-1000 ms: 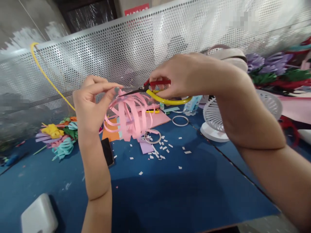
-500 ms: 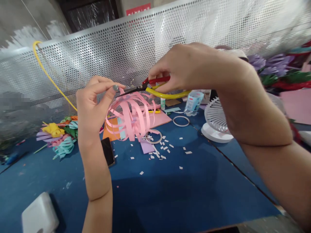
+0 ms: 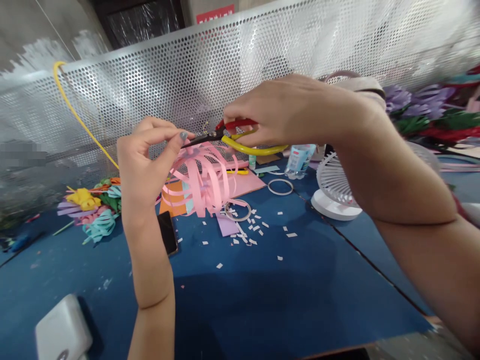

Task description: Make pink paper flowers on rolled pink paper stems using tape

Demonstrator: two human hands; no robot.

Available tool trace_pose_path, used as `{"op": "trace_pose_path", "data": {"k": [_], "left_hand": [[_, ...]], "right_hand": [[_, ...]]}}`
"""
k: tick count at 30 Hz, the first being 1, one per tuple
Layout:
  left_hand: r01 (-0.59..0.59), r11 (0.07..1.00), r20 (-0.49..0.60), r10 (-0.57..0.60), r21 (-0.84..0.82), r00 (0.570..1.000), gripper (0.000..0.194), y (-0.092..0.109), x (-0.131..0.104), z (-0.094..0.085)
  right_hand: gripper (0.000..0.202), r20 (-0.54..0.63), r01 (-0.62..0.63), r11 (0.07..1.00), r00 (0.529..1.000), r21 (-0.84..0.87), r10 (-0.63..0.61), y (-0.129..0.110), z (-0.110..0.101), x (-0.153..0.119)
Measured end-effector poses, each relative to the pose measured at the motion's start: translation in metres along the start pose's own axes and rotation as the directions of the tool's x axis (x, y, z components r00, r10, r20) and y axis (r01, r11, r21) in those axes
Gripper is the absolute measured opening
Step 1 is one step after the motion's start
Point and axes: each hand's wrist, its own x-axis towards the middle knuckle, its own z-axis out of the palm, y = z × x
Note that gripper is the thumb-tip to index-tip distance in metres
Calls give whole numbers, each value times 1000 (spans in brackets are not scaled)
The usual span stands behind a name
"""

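Observation:
A pink paper lantern (image 3: 204, 185) made of curved strips hangs above the table from my left hand (image 3: 150, 150), whose thumb and forefinger pinch it at the top. My right hand (image 3: 277, 110) is wrapped round the scissors (image 3: 258, 148), which have one red and one yellow handle. Their dark blades point left and lie against the lantern's top, close to my left fingertips. The blades look nearly closed; whether paper is between them I cannot tell.
On the blue table (image 3: 255, 300) lie white paper scraps (image 3: 257, 227), two rings (image 3: 280, 187), a phone (image 3: 167, 232) and a white device (image 3: 63, 327). Paper flowers (image 3: 90, 210) sit left; a white fan (image 3: 333, 190) and plastic bottle (image 3: 299, 161) stand right. A perforated metal screen (image 3: 168, 75) rises behind.
The scissors and my right hand have shifted slightly left and down. The blades have come closer together at the lantern's top, while my left hand keeps its pinch.

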Motion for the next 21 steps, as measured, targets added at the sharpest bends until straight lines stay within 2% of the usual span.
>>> {"op": "trace_pose_path", "data": {"k": [7, 21], "left_hand": [[17, 1000, -15, -18, -13, 1000, 22, 1, -1, 0], [33, 999, 3, -33, -27, 999, 17, 2, -1, 0]], "right_hand": [[17, 13, 23, 996, 1000, 89, -25, -4, -5, 1], [16, -5, 24, 993, 1000, 117, -23, -2, -4, 2]]}}
